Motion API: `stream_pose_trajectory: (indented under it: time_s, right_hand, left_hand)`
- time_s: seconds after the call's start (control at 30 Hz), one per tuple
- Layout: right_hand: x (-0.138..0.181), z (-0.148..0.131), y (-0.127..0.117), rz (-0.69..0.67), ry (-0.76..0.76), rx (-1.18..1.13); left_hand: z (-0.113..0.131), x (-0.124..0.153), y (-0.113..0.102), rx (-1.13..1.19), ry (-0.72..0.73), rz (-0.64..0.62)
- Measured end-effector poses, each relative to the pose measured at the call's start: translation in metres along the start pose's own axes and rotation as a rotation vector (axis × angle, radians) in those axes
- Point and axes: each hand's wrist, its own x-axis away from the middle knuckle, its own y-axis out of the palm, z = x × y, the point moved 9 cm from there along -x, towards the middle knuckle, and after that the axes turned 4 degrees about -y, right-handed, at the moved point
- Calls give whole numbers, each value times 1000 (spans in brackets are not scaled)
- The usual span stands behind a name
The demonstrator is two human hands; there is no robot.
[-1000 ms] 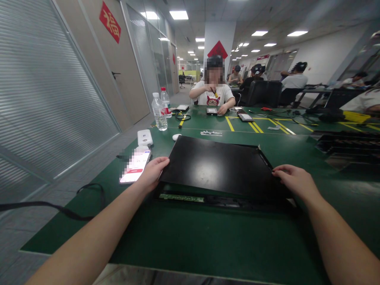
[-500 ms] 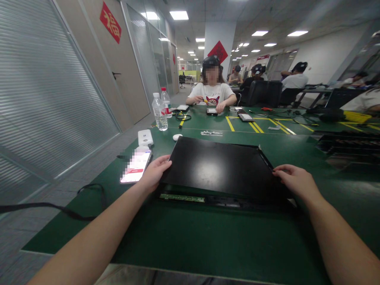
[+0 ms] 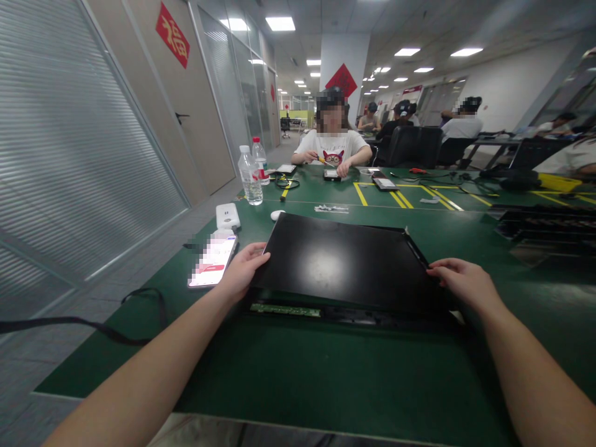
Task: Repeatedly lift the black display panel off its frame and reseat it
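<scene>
A glossy black screen panel (image 3: 339,261) lies tilted over a dark frame (image 3: 372,320) on the green table. My left hand (image 3: 246,267) grips the panel's left edge, thumb on top and fingers partly hidden beneath. At the right edge, my right hand (image 3: 459,279) is closed in a pinch; whether it also touches the frame there is hard to tell. Along the near side, a narrow green circuit board (image 3: 285,310) shows in the gap below the panel. A lit phone (image 3: 214,261) rests just left of my left hand.
Beyond the phone lie a white device (image 3: 228,216) and a small white object (image 3: 277,215). Two water bottles (image 3: 252,180) stand at the back left. Across the table, a person (image 3: 331,146) works with a screwdriver. Dark panels (image 3: 549,226) are stacked at right.
</scene>
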Motion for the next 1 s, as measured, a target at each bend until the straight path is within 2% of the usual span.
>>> stream_pose_trajectory:
  time_s: [0.13,0.27,0.53,0.8,1.0]
  right_hand:
    - [-1,3,-1,-10,20,-8]
    - [-4,3,-2,7,-26,8]
    - [-5,11,0,35,7,-28]
    - [-3,9,0,25,7,-60]
    - [-2,5,-1,10,0,-55]
  left_hand:
    - [3,-3,-2,-29,71,-20]
    - [3,-8,-10,-114,121,6]
    - [4,-18,-23,-446,243,75]
    - [0,-24,-16,-879,330,34]
    - [2,-21,-15,-1008,382,31]
